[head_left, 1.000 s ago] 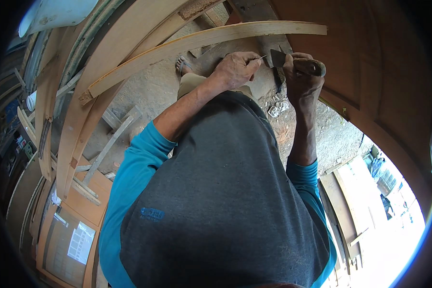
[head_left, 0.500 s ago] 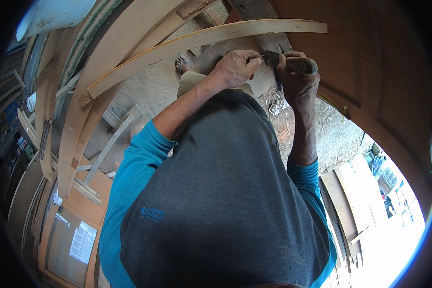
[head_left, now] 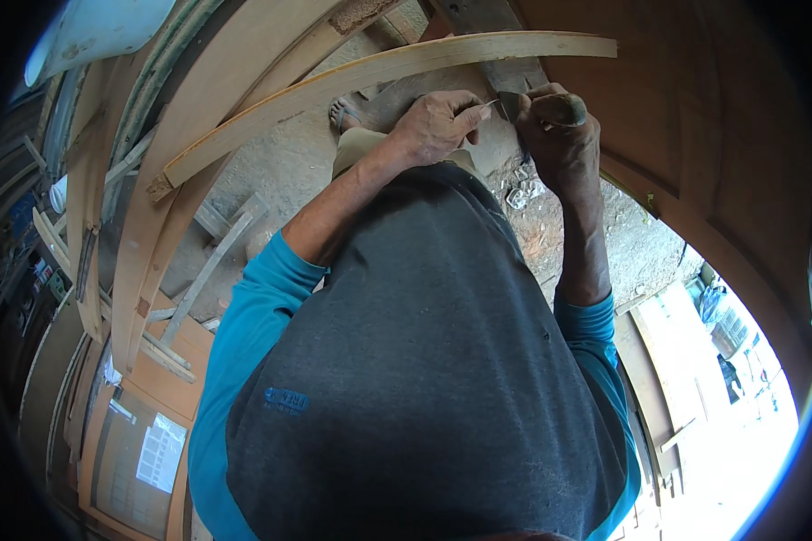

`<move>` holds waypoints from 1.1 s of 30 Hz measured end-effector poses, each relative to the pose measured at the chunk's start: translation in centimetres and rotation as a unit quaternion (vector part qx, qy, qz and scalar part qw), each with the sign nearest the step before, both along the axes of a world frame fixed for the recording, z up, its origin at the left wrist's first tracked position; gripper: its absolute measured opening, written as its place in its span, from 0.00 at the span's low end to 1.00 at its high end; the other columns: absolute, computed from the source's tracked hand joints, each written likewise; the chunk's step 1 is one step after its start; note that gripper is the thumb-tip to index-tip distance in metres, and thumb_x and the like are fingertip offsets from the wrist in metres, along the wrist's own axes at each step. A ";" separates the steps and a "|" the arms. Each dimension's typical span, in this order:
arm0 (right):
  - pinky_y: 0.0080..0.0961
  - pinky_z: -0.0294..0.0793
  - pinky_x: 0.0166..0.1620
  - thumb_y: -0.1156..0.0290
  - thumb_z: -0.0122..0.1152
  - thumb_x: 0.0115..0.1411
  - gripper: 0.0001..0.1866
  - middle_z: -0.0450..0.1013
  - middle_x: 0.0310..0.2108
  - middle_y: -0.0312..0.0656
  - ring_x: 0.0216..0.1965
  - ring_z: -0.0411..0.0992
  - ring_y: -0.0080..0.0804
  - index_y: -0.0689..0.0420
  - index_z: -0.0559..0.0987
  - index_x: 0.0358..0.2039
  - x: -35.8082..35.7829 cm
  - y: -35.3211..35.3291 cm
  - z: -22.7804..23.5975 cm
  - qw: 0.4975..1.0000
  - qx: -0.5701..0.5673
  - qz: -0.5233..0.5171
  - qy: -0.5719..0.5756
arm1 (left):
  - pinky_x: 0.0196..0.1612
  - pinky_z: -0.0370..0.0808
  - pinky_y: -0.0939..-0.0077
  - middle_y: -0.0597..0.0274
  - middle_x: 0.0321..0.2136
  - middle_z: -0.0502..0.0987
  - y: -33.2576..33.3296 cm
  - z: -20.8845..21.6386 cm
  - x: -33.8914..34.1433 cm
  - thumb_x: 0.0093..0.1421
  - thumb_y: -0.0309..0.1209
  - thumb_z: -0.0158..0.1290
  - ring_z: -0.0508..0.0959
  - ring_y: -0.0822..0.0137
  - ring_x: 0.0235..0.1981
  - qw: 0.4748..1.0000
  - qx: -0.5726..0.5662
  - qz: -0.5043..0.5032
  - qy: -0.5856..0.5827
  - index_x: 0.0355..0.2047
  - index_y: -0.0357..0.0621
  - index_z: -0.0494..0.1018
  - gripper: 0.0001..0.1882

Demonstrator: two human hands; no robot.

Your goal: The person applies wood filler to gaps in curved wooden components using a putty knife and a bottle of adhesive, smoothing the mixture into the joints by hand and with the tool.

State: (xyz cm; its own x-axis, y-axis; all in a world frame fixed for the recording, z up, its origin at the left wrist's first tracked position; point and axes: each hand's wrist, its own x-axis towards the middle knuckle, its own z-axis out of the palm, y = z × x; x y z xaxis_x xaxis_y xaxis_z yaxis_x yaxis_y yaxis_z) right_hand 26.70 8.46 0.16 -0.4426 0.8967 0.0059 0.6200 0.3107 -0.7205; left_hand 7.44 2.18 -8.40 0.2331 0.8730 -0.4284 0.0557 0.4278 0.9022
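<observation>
Holding the scraper [head_left: 563,110] in my right hand [head_left: 566,149], which is wrapped around it, I note the blade [head_left: 511,106] jutting from the fist's left side toward my left hand [head_left: 438,128], which pinches a thin sliver [head_left: 492,102] just beside the blade, contact between the two unclear.

- Bladed hand tool [head_left: 564,111]: brownish handle with a rounded butt, clasped in the right hand [head_left: 563,149]; the butt shows at the top of the fist.
- Its blade [head_left: 512,105]: dark and flat, jutting from the fist's left side toward the other grip.
- Thin pale sliver [head_left: 493,102]: pinched at the left hand's [head_left: 438,126] fingertips, its free end just beside the blade; whether they touch cannot be told.
</observation>
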 end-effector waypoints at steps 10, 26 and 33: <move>0.42 0.78 0.37 0.74 0.69 0.66 0.08 0.78 0.32 0.45 0.32 0.79 0.49 0.57 0.77 0.32 0.1 -0.8 -0.1 0.996 0.059 0.054 -0.028 | 0.36 0.78 0.67 0.63 0.28 0.84 -0.4 -0.6 -0.4 0.79 0.43 0.51 0.80 0.69 0.28 1.000 0.008 -0.013 0.011 0.36 0.39 0.81 0.21; 0.31 0.83 0.41 0.74 0.69 0.66 0.04 0.84 0.41 0.47 0.33 0.85 0.38 0.62 0.84 0.36 2.2 1.1 1.1 0.990 -0.081 -0.111 -0.019 | 0.36 0.77 0.72 0.66 0.29 0.84 -1.0 0.5 -1.9 0.77 0.46 0.55 0.78 0.74 0.29 0.997 -0.015 0.043 -0.068 0.40 0.39 0.83 0.21; 0.45 0.82 0.52 0.71 0.70 0.65 0.14 0.81 0.50 0.48 0.51 0.82 0.53 0.53 0.80 0.51 -4.5 11.7 1.9 0.962 0.266 0.042 -0.046 | 0.38 0.78 0.73 0.66 0.32 0.84 -3.4 0.6 -3.6 0.76 0.46 0.58 0.77 0.75 0.31 0.997 -0.015 0.045 -0.057 0.45 0.36 0.84 0.22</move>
State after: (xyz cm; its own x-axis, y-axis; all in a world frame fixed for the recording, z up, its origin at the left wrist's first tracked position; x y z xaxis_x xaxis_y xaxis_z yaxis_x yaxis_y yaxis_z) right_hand 22.25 20.16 2.06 -0.5333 0.7386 0.4124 0.6303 0.6721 -0.3887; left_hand 3.82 -1.20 -7.81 0.2031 0.8801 -0.4292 -0.0859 0.4527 0.8875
